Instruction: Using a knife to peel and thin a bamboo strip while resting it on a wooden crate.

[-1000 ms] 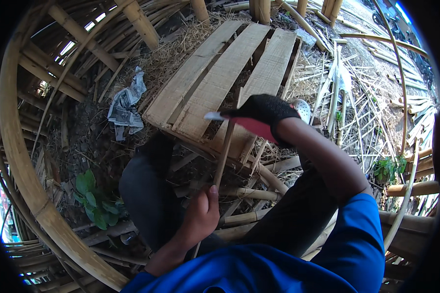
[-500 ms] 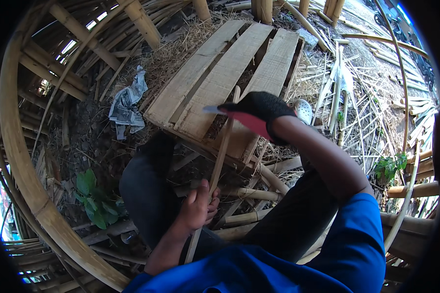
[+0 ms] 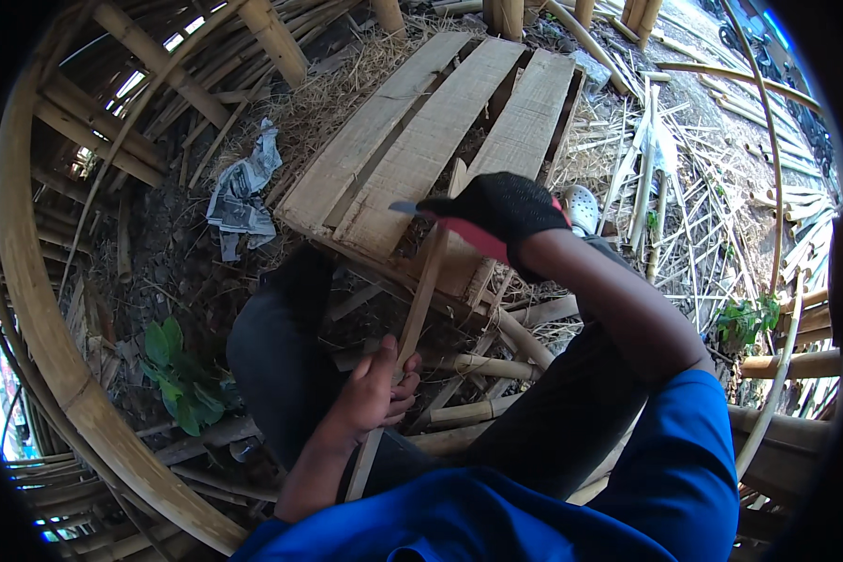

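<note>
To my left, crumpled newsprint (image 3: 244, 192) lay on the dirt beside the slatted tabletop (image 3: 431, 145), with a broad-leaved plant (image 3: 185, 379) nearer me and a thick curved bamboo pole (image 3: 58, 375) bowing along that whole side. My bent left leg (image 3: 272, 347) and right leg (image 3: 543, 412) hemmed in the space below the near edge, where bamboo lengths (image 3: 492, 365) lay crossed on the ground. A pale perforated clog (image 3: 582, 208) showed just beyond my right wrist, and split bamboo slivers (image 3: 688, 244) littered the ground farther right. The planks' upper stretch was bare, and gaps ran between them; the clearest room was over those boards, ahead of the knife (image 3: 405, 207). The wood strip (image 3: 425, 290), narrow, flat and tan, slanted from beside my lap across the near edge and over the rough-sawn planks. My left grip (image 3: 370, 393), bare, held its lower part between thumb and fingers. My right grip (image 3: 501, 211), in a black textured glove with a pink side, was closed on the knife, its blade pointing left beyond the strip, its handle hidden.
</note>
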Motion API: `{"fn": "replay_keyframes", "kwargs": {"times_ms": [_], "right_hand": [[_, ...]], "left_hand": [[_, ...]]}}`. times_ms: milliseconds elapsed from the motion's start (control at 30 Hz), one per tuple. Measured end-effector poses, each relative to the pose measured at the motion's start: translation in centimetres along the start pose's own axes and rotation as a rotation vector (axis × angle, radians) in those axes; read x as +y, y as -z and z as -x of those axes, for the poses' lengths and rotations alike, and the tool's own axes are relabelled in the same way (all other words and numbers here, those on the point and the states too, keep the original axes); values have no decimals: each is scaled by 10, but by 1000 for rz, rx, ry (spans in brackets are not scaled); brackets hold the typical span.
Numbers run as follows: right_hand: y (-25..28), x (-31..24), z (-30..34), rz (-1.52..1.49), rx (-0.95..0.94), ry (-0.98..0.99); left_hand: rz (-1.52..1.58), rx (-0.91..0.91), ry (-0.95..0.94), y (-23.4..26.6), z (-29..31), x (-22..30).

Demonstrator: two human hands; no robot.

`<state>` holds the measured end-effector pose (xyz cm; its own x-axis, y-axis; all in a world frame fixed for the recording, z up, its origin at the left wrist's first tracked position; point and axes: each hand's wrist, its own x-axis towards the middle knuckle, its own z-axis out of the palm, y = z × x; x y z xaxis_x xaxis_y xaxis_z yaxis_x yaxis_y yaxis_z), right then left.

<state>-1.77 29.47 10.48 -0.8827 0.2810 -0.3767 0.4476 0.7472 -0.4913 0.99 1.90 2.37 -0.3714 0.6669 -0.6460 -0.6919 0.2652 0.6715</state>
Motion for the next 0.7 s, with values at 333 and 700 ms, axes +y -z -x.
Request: {"fn": "replay_keyframes", "kwargs": {"times_ms": [333,700], "right_hand": [[-49,2,12,87,160,252],[-17,6,-16,200,96,219]], "left_hand": [[-18,-20,-22,4,-4,-2],[16,-5,-17,4,-3,-4]]}}
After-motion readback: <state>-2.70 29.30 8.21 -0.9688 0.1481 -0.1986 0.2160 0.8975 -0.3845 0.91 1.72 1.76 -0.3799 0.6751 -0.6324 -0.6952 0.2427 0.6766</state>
